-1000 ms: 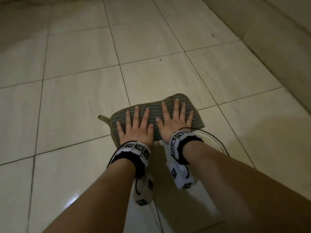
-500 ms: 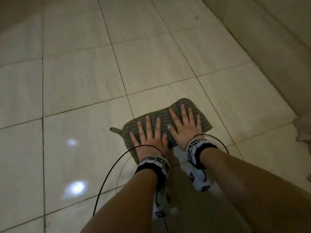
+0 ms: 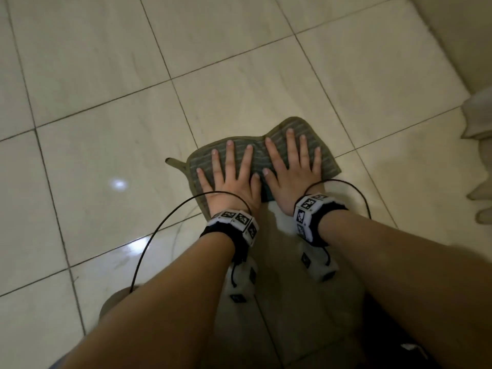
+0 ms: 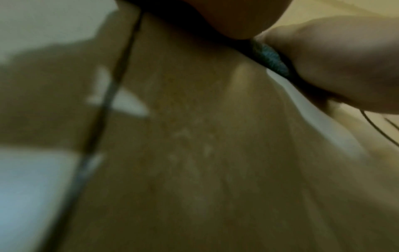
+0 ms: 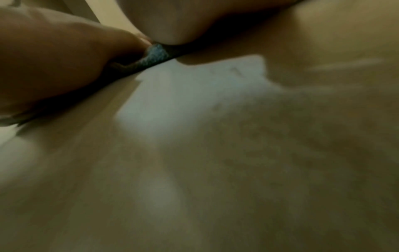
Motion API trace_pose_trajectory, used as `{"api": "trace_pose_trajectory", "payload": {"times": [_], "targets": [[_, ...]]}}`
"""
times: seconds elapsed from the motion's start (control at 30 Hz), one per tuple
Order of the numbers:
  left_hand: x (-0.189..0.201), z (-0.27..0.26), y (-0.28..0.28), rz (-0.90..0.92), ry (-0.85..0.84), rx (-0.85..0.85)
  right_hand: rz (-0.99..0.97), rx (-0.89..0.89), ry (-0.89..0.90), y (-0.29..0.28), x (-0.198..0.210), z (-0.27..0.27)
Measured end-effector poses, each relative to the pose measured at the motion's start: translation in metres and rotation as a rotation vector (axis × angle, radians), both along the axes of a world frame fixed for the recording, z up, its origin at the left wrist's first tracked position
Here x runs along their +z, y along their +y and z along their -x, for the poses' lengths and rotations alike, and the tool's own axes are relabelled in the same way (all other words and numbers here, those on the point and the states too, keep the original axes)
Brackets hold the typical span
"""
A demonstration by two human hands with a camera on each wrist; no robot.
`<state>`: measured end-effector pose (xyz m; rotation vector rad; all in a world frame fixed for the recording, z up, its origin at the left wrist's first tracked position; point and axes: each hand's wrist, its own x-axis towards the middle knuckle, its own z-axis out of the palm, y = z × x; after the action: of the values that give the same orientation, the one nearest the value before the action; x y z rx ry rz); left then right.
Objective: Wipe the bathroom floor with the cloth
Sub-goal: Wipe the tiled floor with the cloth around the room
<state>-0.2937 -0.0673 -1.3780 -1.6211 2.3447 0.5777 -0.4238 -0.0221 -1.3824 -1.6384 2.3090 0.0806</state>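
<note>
Cloth (image 3: 262, 158): grey-green, striped, with an olive border; lies flat on the floor (image 3: 106, 134) across a grout line, with a small loop tab sticking out at its left corner. A slight ridge runs up its middle between the two hands.

Left hand (image 3: 230, 179): palm down on the left half of the cloth, fingers straight and spread. The grip is fully open; it presses on the cloth and holds nothing.

Right hand (image 3: 292, 171): palm down on the right half, fingers straight and spread, thumb just beside the left hand's thumb. The grip is likewise open, pressing only.

Wrist bands (image 3: 235, 222): one on each wrist, black with white blocks bearing black square markers. A thin black cable (image 3: 149, 243) loops from each.

Floor: pale glossy tiles with dark grout lines and two bright light reflections to the left of the cloth.

Wrist views: blurred; each shows a sliver of blue-grey cloth (image 4: 272, 58) pinned under skin against the tile.
</note>
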Motion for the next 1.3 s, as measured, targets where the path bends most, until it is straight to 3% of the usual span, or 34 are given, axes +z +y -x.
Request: {"api": "trace_pose_trajectory", "payload": {"times": [0.17, 0.4, 0.6, 0.73, 0.83, 1.1, 1.3], "targets": [[0.001, 0.035, -0.021, 0.006, -0.012, -0.045, -0.024, -0.097, -0.073, -0.012, 0.002, 0.014], [-0.002, 0.147, -0.061, 0.043, 0.044, -0.233, -0.041, -0.326, -0.038, -0.041, 0.0, 0.134], [0.002, 0.225, -0.102, -0.064, 0.017, -0.359, -0.072, -0.433, -0.059, -0.061, 0.002, 0.203], [0.008, 0.236, -0.111, -0.136, -0.092, -0.389, -0.116, -0.456, -0.111, -0.067, 0.005, 0.209], [0.012, 0.241, -0.117, -0.151, -0.103, -0.413, 0.012, -0.493, -0.091, -0.063, -0.004, 0.204], [0.019, 0.282, -0.166, -0.096, -0.251, -0.63, 0.147, -0.884, -0.116, -0.113, -0.006, 0.186], [0.019, 0.286, -0.171, -0.089, -0.275, -0.673, 0.114, -0.921, -0.111, -0.12, -0.01, 0.187]]}}
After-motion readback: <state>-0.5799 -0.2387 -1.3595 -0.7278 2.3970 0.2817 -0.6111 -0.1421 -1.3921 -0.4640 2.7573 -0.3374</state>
